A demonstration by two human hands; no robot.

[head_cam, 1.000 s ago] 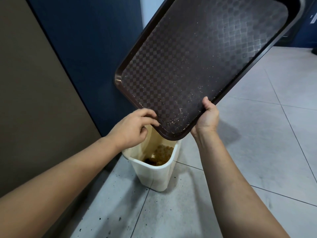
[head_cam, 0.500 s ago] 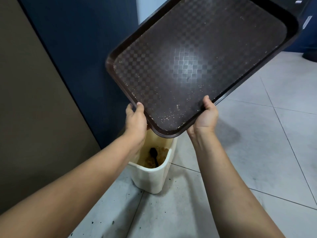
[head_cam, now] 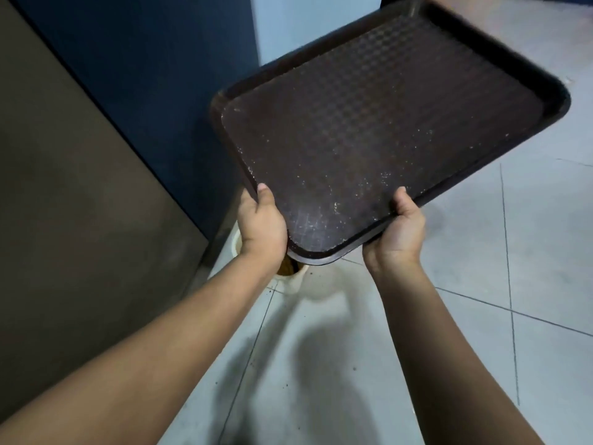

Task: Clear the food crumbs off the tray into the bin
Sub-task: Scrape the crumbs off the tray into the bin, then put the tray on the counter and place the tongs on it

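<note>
A dark brown checkered tray (head_cam: 385, 133) is held nearly flat in front of me, its near corner low. Fine pale crumbs (head_cam: 337, 205) speckle its surface, mostly near that corner. My left hand (head_cam: 261, 221) grips the tray's left edge, thumb on top. My right hand (head_cam: 398, 228) grips the near right edge, thumb over the rim. The white bin (head_cam: 296, 277) stands on the floor under the tray's near corner; only a bit of its rim and brown contents show between my left wrist and the tray.
A dark blue wall (head_cam: 144, 75) and a brown panel (head_cam: 73, 203) stand to the left. Pale grey floor tiles (head_cam: 513, 252) spread to the right and below, with dark specks near my arms.
The tray has tipped from steeply tilted toward level and dropped lower, now covering most of the bin. My left hand went from brushing the tray corner to gripping its left edge.
</note>
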